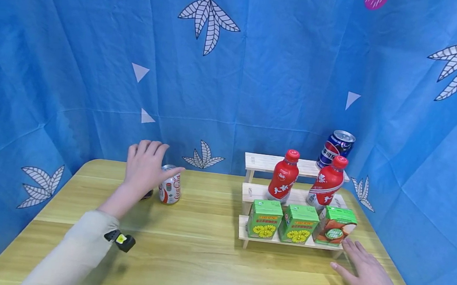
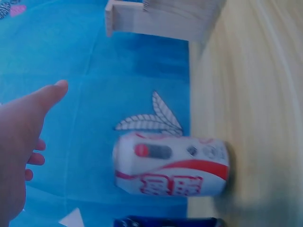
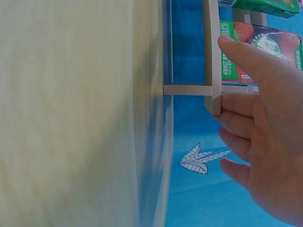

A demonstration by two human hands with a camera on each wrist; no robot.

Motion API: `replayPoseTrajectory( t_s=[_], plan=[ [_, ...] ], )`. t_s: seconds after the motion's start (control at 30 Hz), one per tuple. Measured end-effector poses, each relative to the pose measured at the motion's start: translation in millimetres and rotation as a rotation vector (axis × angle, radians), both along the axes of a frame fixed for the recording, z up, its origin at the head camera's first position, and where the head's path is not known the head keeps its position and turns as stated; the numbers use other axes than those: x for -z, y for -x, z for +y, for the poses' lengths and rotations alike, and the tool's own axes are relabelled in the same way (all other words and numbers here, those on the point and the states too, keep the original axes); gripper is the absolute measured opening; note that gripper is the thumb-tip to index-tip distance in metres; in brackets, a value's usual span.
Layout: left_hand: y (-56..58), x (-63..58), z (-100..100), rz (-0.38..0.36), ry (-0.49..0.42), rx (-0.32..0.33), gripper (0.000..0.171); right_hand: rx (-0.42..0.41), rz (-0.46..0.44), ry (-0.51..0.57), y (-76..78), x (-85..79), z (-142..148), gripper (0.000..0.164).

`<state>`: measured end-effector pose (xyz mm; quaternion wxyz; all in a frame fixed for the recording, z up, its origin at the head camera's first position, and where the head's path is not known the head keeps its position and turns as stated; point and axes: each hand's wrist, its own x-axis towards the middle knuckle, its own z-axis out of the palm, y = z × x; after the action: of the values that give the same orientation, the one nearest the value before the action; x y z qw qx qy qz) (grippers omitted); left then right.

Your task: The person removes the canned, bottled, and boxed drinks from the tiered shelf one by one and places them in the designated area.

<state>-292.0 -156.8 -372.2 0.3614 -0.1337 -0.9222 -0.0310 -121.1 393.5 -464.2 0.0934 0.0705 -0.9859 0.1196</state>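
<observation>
Head view: wooden table (image 1: 197, 270), blue backdrop (image 1: 278, 73)

The head camera is looking forward and down across the table (image 1: 197, 266); from close in and turned sideways, the left wrist camera is sharing its white can (image 2: 170, 164), the right its shelf (image 3: 214, 56)

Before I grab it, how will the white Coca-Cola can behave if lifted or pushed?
The white Coca-Cola can looks metallic, so it's probably fairly stiff. Its smooth, curved side might slip. Standing upright, it could tip under a high push, then roll.
</observation>
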Motion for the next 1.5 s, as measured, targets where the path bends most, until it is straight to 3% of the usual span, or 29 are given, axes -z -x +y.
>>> replayPoseTrajectory(
  t_s=[0.13, 0.53, 0.73, 1.1, 1.5],
  plan=[
    [0.0, -10.8, 7, 0.045, 0.006, 0.027, 0.082, 0.000, -0.007, -0.004, 0.6, -0.1, 0, 0.077],
    [0.3, -44.7, 45, 0.065, -0.035, 0.081, 0.081, -0.005, -0.017, -0.002, 1.0, -2.1, 1, 0.077],
    [1.8, -58.0, 64, 0.132, -0.047, 0.123, 0.079, -0.007, -0.027, -0.001, 0.7, -3.8, -1, 0.077],
    [1.9, -70.4, 98, 0.199, -0.081, 0.186, 0.077, -0.008, -0.023, -0.004, 1.7, -0.8, 0, 0.077],
    [-2.4, -83.5, 141, 0.141, -0.148, 0.227, 0.074, -0.006, -0.027, -0.014, 2.3, -2.0, 0, 0.078]
  ],
)
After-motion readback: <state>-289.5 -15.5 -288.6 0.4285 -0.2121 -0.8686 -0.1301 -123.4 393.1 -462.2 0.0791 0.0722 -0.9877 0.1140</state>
